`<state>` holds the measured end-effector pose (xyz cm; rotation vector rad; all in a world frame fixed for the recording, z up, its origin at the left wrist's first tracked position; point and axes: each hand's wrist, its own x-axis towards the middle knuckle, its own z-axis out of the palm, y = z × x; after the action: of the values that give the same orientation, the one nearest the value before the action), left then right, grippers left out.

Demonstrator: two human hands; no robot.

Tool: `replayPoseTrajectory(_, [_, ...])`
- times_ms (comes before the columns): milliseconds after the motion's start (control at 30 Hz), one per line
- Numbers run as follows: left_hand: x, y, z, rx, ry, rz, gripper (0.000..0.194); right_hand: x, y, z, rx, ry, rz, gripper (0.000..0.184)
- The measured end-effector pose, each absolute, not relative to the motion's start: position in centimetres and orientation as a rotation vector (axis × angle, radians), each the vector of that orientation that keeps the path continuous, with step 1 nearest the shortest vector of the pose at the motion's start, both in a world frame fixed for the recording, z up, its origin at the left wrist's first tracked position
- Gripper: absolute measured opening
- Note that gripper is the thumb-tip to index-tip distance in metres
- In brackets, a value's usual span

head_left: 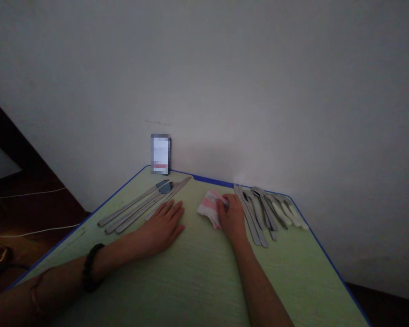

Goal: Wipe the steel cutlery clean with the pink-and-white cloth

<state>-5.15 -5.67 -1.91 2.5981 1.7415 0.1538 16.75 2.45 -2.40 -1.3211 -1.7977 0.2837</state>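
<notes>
My left hand lies flat with its fingers stretched out, partly over the handle of a table knife. More metal knives lie side by side just left of it, pointing away from me. Closed around a pink and white striped cloth is my right hand; the cloth bunches out to the left of the fingers. Close by on the right lie two more table knives, then several metal spoons or forks, whose kinds I cannot fully make out, and several pieces with white handles.
The light green table has a blue edge and meets a white wall. A phone with a lit screen leans against the wall at the back left. Thin white cables run over the dark floor at left.
</notes>
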Motion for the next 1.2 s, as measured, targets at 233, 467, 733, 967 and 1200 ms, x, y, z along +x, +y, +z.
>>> replayPoseTrajectory(233, [-5.5,-5.2,-2.3,2.624,1.827,0.190,0.055,18.0,2.5,-1.6,-1.414,-1.320,0.520,0.037])
replayPoseTrajectory(467, [-5.2,-5.6,-2.8,2.645,1.696,0.267,0.058,18.4,3.0,-2.2,-1.340,-1.201,0.666,0.039])
replayPoseTrajectory(733, [-4.9,-4.9,-2.6,2.634,1.809,0.250,0.057,18.2,2.6,-1.6,-1.309,-1.139,0.896,0.039])
replayPoseTrajectory(967, [-3.7,-4.2,-1.1,2.611,1.844,-0.069,0.053,18.1,2.3,-1.1,-1.298,-1.340,0.882,0.030])
replayPoseTrajectory(1200, [-2.0,-2.0,1.6,2.367,1.899,-0.041,0.029,18.6,2.7,-1.3,-1.283,-1.300,0.906,0.037])
